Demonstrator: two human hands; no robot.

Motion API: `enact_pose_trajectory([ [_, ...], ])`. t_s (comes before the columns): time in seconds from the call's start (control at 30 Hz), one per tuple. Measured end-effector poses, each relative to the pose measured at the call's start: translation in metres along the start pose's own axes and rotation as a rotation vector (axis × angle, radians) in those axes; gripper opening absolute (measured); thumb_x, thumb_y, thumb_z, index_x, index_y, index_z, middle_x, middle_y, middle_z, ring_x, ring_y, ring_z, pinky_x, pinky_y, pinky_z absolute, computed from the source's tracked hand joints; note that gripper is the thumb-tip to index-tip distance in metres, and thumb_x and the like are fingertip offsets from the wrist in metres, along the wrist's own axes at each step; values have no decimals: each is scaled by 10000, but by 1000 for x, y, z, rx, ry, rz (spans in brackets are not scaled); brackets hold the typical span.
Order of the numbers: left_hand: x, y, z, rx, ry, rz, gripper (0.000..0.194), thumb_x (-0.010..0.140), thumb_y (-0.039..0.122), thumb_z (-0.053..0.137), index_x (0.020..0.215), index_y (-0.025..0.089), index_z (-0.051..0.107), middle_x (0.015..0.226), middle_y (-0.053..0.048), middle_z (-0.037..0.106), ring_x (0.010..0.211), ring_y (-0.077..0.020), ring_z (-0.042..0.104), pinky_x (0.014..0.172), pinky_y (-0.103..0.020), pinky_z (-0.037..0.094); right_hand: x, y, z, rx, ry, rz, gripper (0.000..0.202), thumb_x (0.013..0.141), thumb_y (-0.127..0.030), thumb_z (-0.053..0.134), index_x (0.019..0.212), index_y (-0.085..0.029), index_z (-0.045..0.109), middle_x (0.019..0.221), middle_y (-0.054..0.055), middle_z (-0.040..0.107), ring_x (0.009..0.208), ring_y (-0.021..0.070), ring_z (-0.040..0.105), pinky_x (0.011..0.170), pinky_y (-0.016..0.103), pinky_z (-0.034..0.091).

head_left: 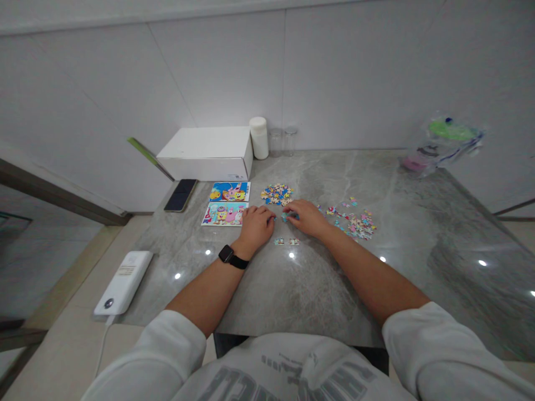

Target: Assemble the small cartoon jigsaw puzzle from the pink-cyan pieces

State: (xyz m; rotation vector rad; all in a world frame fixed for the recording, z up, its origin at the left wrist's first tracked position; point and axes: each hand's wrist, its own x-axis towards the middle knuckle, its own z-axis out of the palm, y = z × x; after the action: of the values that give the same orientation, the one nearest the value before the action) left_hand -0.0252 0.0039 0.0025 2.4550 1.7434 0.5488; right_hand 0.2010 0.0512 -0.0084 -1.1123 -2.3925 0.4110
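Note:
My left hand (258, 224), with a black watch (227, 254) on its wrist, has its fingers curled together at the tabletop. A small bluish jigsaw piece shows at its fingertips. Across a narrow gap, my right hand (308, 217) pinches a teal jigsaw piece (284, 218) between thumb and fingers. Two small groups of joined pieces, one on the left (279, 241) and one on the right (294, 241), lie below the hands. A pile of blue and yellow pieces (277, 194) is just beyond them. More loose pieces (361, 225) spread out right of my right hand. My left hand partly covers the lower cartoon picture card (223, 214).
Another picture card (229, 191) lies above the lower one. A phone (181, 195), a white box (204, 153), a white bottle (259, 139) and two clear jars (290, 142) stand farther back. A white power bank (124, 282) sits at the left edge, a plastic bag (443, 146) at the back right.

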Motion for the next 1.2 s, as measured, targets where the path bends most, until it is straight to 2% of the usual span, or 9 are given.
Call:
enact_pose_trajectory([
  [0.37,-2,0,-1,-13,49,-23,160,965,249,621,1069,251,742,1152,-81,727,1135,-303,591,1005,-496,400,4,-16,10,-34,-8,26,222,933,-228,728,1154,-245,739,1198,81,778,1144,279,670,1007,414,463],
  [0.63,-3,3,-4,-86,31,73,195,977,242,613,1093,269,767,1176,-56,722,1130,-276,591,1017,-474,412,-4,-8,0,-96,41,79,286,935,-146,623,1180,-228,745,1233,89,767,1184,272,654,1025,411,433],
  [0.87,-2,2,-2,-74,-17,84,240,979,268,629,1133,301,810,1217,-62,723,1160,-285,582,1039,-488,409,-7,-3,-5,-164,-23,72,187,934,-319,727,1096,-250,791,1156,92,747,1152,289,633,1020,436,426],
  [1.2,-1,2,2,-76,-42,102,273,993,285,619,1183,319,812,1230,-66,701,1171,-278,573,1060,-483,404,-7,-3,-3,-177,-53,70,200,941,-331,737,1116,-260,802,1162,92,738,1159,299,628,1020,452,425],
])
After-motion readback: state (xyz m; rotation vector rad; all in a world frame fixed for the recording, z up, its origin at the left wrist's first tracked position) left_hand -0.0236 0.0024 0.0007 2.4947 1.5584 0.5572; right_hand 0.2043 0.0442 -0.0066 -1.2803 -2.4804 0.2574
